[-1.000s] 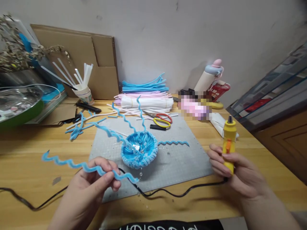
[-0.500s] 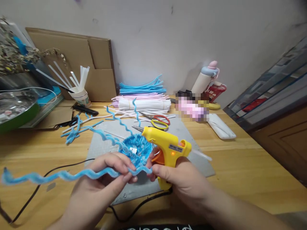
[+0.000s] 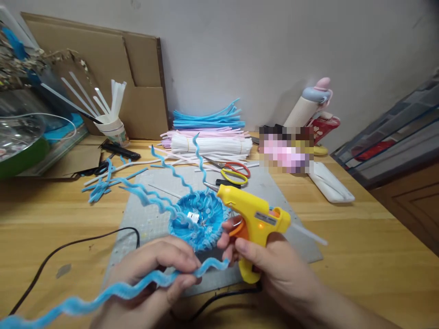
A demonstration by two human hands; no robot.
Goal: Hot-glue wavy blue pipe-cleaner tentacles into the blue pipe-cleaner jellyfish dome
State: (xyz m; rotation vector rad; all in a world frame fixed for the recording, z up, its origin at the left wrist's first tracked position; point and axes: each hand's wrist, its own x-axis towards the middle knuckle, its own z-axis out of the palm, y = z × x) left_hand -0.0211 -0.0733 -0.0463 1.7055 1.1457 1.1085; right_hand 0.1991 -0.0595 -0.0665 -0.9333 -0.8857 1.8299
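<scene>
Between thumb and fingers, my left hand (image 3: 157,269) pinches a wavy blue pipe cleaner (image 3: 116,289); its short end points right and its long end runs to the lower left. My right hand (image 3: 274,265) is wrapped round a yellow hot glue gun (image 3: 254,219) with an orange trigger, its nozzle aimed up and left and a lit orange light on its side. Just beyond both hands, a blue fuzzy bowl-shaped piece (image 3: 185,233) lies on the grey mat (image 3: 137,219). Several wavy blue strands (image 3: 174,173) rise from it, and a small white piece (image 3: 194,217) is inside.
Scissors (image 3: 235,171) lie at the mat's far edge, before bundles of white pipe cleaners (image 3: 212,145) and blue ones (image 3: 209,119). A cup of glue sticks (image 3: 113,130) stands left; a bottle (image 3: 303,107) and white object (image 3: 331,183) are right. A black cord (image 3: 61,251) crosses the table.
My left hand has moved down with the pipe cleaner, which now slants to the lower left. Its short end is apart from my right thumb. The glue gun has shifted right, uncovering more of the bowl-shaped piece.
</scene>
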